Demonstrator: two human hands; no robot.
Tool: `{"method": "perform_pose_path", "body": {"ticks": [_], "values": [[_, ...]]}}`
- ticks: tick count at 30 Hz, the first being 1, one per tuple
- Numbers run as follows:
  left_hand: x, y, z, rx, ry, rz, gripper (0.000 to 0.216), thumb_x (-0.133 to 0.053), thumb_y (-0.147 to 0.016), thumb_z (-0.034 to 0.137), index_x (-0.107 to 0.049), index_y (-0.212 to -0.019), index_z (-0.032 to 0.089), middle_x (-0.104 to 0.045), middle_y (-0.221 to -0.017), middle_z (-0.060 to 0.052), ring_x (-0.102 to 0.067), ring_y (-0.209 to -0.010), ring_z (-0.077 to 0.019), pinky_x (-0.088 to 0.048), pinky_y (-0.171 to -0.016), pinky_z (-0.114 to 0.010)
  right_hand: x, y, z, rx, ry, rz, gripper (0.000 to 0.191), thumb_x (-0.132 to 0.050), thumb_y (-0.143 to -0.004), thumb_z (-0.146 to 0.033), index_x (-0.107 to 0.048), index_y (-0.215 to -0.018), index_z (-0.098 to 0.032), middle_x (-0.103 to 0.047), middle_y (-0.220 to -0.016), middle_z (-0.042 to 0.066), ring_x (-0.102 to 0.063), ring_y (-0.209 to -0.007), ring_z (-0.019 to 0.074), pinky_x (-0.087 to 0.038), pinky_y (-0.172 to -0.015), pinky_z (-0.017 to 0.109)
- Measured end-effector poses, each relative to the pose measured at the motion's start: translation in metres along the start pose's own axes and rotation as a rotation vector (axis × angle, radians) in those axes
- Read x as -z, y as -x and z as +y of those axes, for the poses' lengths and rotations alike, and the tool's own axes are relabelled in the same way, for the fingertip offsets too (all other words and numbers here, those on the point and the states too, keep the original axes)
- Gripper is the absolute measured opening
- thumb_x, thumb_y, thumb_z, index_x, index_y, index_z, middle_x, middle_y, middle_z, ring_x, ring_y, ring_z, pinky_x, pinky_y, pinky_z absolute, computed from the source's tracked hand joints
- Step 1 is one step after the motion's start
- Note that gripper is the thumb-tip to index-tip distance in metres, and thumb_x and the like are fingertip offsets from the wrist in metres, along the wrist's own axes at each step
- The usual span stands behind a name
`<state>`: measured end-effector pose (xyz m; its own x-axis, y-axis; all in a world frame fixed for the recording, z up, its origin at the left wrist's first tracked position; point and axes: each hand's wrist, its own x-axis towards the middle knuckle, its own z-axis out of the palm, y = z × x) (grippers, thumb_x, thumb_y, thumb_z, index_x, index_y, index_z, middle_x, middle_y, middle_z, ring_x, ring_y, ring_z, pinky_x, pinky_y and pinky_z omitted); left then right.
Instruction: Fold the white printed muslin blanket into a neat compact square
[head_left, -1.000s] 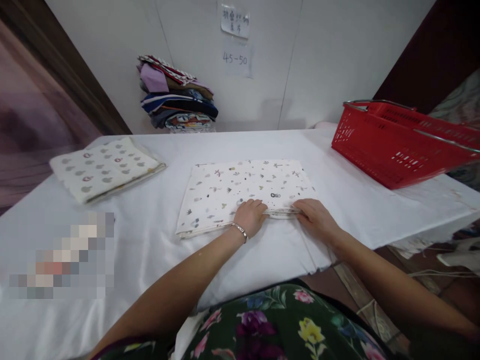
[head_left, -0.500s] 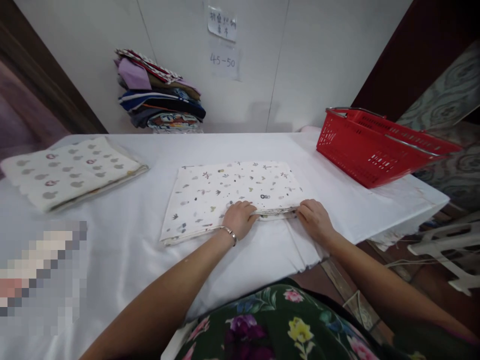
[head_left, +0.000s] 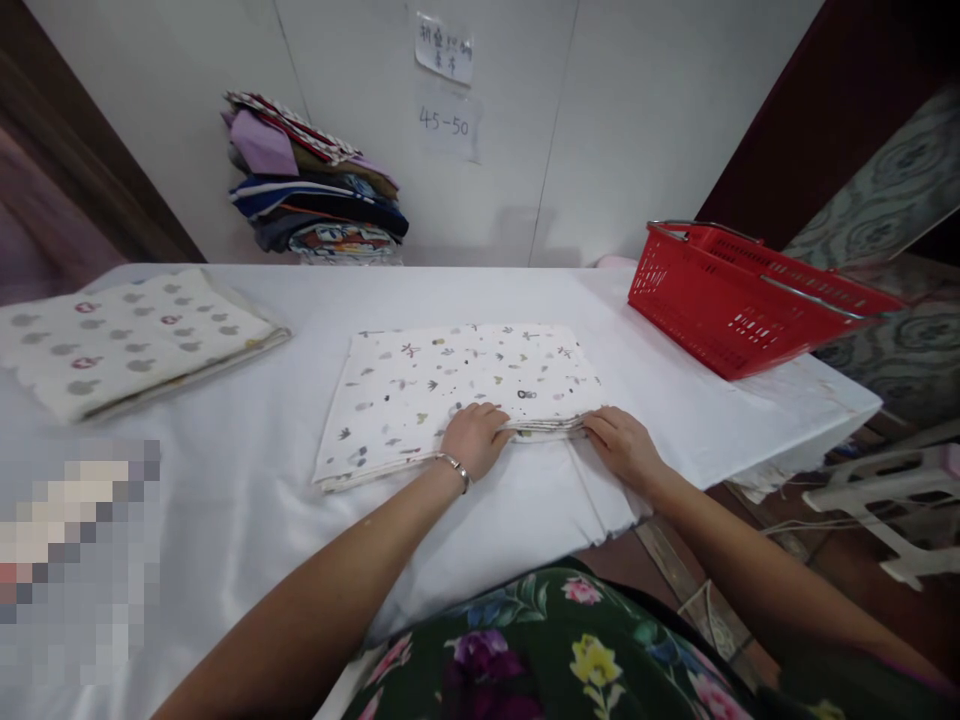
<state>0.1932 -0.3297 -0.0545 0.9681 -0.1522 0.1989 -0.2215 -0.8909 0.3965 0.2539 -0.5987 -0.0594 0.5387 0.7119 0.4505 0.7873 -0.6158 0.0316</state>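
A folded white cloth (head_left: 457, 375) printed with small plants and figures lies flat on the white-covered table (head_left: 247, 480) in front of me. My left hand (head_left: 475, 440), with a bracelet at the wrist, grips the cloth's near edge around its middle. At the near right corner my right hand (head_left: 621, 442) pinches the same edge, its fingertips closed on the layers. Between the two hands the stacked folds show as thin lines. My thumbs are partly hidden by the cloth and fingers.
Left of the cloth lies another folded cloth (head_left: 135, 335) with grey apple prints. A stack of folded fabrics (head_left: 319, 190) stands by the back wall. At the right sits a red basket (head_left: 720, 300) with metal handles. A white plastic stool (head_left: 885, 510) is beyond the table's right edge.
The view has shifted slightly, moving the scene a little to the left. Both hands keep their hold on the cloth's near edge, and the cloth looks much the same.
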Motion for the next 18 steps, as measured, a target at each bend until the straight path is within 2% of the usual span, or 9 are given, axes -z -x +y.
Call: {"method": "perform_pose_path", "body": {"ticks": [6,10,18], "values": [[0.0,0.001,0.0,0.0,0.003,-0.002,0.021,-0.048,-0.087,0.034,-0.063,-0.096,0.021,-0.062,-0.096,-0.004,-0.052,-0.089,-0.0211,-0.041,-0.078,-0.035,-0.005,0.0,0.001,0.014,0.046,-0.014,0.021,-0.042,-0.091,-0.018,-0.063,-0.089,-0.018,-0.062,-0.088,0.008,-0.053,-0.083,0.0194,-0.041,-0.072,0.031],[0.001,0.002,0.0,-0.003,-0.01,0.0,0.021,-0.048,-0.087,0.033,-0.063,-0.096,0.021,-0.062,-0.095,-0.005,-0.052,-0.089,-0.0206,-0.041,-0.077,-0.035,-0.004,0.002,0.002,0.016,0.063,-0.017,0.022,-0.042,-0.091,-0.019,-0.063,-0.084,-0.018,-0.061,-0.081,0.008,-0.053,-0.078,0.0188,-0.04,-0.07,0.03],[-0.001,0.004,0.003,-0.06,-0.123,-0.018,0.021,-0.045,-0.089,0.031,-0.061,-0.096,0.02,-0.061,-0.102,-0.006,-0.051,-0.095,-0.0213,-0.041,-0.081,-0.036,0.006,0.018,0.006,0.001,0.023,-0.004,0.021,-0.041,-0.092,-0.02,-0.062,-0.09,-0.016,-0.062,-0.088,0.009,-0.054,-0.081,0.0201,-0.043,-0.071,0.032]]}}
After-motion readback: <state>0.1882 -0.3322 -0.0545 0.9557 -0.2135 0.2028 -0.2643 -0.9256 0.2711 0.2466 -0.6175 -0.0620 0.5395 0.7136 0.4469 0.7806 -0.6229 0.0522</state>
